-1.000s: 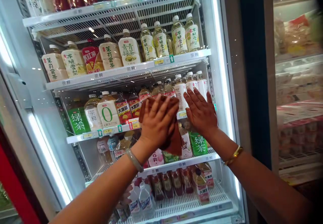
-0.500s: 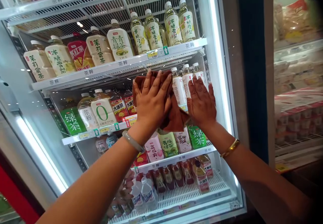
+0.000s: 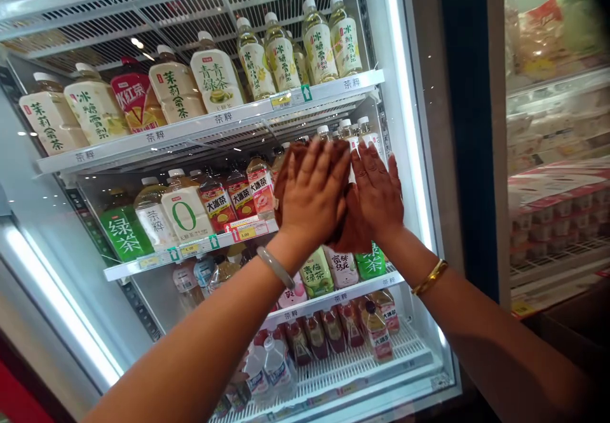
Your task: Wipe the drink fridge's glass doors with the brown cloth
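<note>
My left hand (image 3: 312, 201) presses a brown cloth (image 3: 350, 232) flat against the glass door of a lit drinks fridge, fingers stretched over it. Parts of the cloth show above the fingertips and to the right of the palm. Close beside it, my right hand (image 3: 380, 188) lies with its palm towards the glass and fingers extended, touching or overlapping the cloth's right edge. A pale bangle (image 3: 276, 268) circles my left wrist and a gold bracelet (image 3: 429, 277) my right. Behind the glass, the hands hide some of the middle-shelf bottles.
Bottled teas (image 3: 218, 80) and juices stand on several white shelves (image 3: 190, 127) inside the fridge. A bright light strip (image 3: 412, 105) runs down the right side. Further right, past a dark pillar (image 3: 469, 124), another display case holds packaged food (image 3: 541, 29).
My left hand and the brown cloth have slid right across the glass, up against my right hand. My right hand has barely moved. The view has shifted slightly.
</note>
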